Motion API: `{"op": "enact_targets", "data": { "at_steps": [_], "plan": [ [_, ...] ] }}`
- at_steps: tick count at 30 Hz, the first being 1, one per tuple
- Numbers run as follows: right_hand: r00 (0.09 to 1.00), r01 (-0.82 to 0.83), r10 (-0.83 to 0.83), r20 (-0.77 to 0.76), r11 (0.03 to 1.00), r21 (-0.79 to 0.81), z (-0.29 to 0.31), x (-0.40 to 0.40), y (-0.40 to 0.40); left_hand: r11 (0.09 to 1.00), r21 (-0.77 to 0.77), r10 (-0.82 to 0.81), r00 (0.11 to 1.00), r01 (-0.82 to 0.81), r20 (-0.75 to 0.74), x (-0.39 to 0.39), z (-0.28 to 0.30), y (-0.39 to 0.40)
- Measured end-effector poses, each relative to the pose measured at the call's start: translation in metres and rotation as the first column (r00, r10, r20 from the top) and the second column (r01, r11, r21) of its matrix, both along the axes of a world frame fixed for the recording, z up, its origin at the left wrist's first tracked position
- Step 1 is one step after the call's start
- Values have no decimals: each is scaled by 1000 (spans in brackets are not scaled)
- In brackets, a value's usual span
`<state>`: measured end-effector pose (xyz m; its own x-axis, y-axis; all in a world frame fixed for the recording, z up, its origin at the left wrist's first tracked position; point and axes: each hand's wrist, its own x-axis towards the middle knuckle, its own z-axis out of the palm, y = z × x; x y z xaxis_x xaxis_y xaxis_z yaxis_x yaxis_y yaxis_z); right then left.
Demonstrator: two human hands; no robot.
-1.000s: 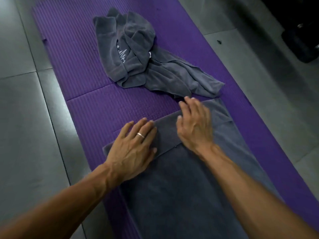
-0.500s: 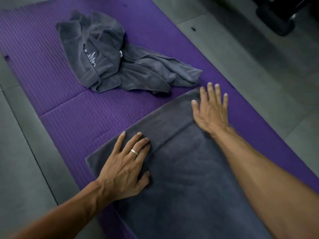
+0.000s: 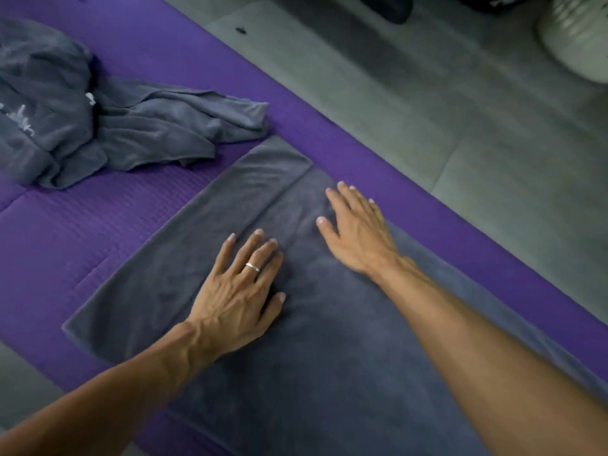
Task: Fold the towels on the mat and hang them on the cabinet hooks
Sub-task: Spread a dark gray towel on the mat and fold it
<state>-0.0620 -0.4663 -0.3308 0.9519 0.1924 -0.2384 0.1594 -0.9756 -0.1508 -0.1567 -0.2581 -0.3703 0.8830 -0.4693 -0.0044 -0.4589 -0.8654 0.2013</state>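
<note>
Your left hand (image 3: 237, 291) lies palm down on the flat towel (image 3: 329, 373), fingers straight and spread, gripping nothing. A ring (image 3: 252, 266) sits on one finger. The fingertips reach the seam where the folded-over band of the towel begins.

Your right hand (image 3: 358, 232) lies flat on the same towel at about 2 o'clock from the left hand, near it but not touching. Its fingers are extended and slightly fanned toward 11 o'clock; the grip is released, nothing is held. The outline is a little blurred.

The flat towel is dark grey and spread across the purple mat (image 3: 82, 241). Its far end is turned back on itself as a band running from 8 o'clock to 2 o'clock, ending in a corner near the mat's right edge. The near end runs out of view at 5 o'clock.

The crumpled towel (image 3: 108, 126) lies on the mat at 10 o'clock from your hands, bunched and unfolded, with white markings on its left part. Its right tip lies just beside the far corner of the flat towel; whether the two touch cannot be told.

Grey floor tiles (image 3: 460, 143) border the mat on the right. At 1 o'clock, a pale rounded object (image 3: 579, 37) sits at the frame corner, too blurred to identify.
</note>
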Motion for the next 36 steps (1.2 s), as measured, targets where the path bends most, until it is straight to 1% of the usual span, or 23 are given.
{"op": "enact_targets", "data": {
  "at_steps": [2, 4, 7, 10, 11, 15, 17, 19, 21, 23, 24, 26, 29, 30, 31, 32, 34, 35, 36],
  "plan": [
    [1000, 4, -5, -31, 999, -34, 11, -41, -35, 993, -54, -103, 994, 104, 27, -3, 8, -28],
    [997, 50, -53, -56, 997, -59, 22, -79, -76, 963, -76, -257, 965, 260, 41, -13, 16, -60],
    [986, 158, -160, -48, 986, -44, 36, -129, -138, 889, -76, -449, 892, 452, 55, -36, 31, -102],
    [969, 243, -245, -36, 969, -40, 42, -171, -199, 788, -87, -606, 792, 610, 67, -56, 47, -142],
    [964, 258, -261, -44, 964, -57, 45, -187, -220, 759, -95, -640, 765, 644, 68, -63, 53, -158],
    [959, 272, -280, -46, 953, -133, 51, -255, -306, 716, -129, -681, 727, 686, 85, -101, 66, -238],
    [952, 294, -303, -44, 945, -145, 42, -291, -345, 714, -149, -678, 729, 684, 96, -130, 59, -289],
    [946, 312, -322, -46, 939, -146, 27, -320, -380, 744, -166, -644, 761, 648, 84, -161, 48, -342],
    [940, 327, -336, -59, 936, -132, 11, -335, -411, 790, -196, -582, 811, 581, 55, -190, 35, -395],
    [951, 292, -302, -71, 949, -116, 0, -344, -439, 849, -217, -495, 869, 482, -8, -215, 22, -441],
    [959, 267, -276, -71, 957, -116, -5, -347, -455, 876, -204, -454, 890, 437, -45, -226, 16, -459],
    [960, 274, -279, -26, 954, -123, -14, -353, -494, 920, -136, -383, 919, 369, -97, -242, 9, -484],
    [898, 437, -440, 26, 881, -182, -11, -357, -547, 949, -74, -314, 944, 308, -104, -252, 5, -496],
    [894, 447, -444, 59, 876, -181, -10, -359, -553, 951, -72, -307, 947, 301, -95, -254, 3, -496],
    [914, 406, -396, 93, 899, -164, -7, -363, -552, 952, -69, -304, 949, 298, -88, -255, 1, -495],
    [945, 324, -311, 100, 934, -149, -6, -370, -547, 953, -63, -301, 950, 296, -82, -256, 0, -494],
    [990, 137, -130, 55, 981, -141, -15, -394, -544, 956, -38, -292, 954, 290, -70, -257, -2, -494],
    [993, 119, -118, 14, 981, -154, -18, -404, -551, 958, -25, -288, 955, 287, -67, -258, -3, -494],
    [984, 177, -180, -4, 972, -155, -19, -410, -562, 959, -18, -283, 957, 282, -66, -260, -4, -495]
  ]
}}
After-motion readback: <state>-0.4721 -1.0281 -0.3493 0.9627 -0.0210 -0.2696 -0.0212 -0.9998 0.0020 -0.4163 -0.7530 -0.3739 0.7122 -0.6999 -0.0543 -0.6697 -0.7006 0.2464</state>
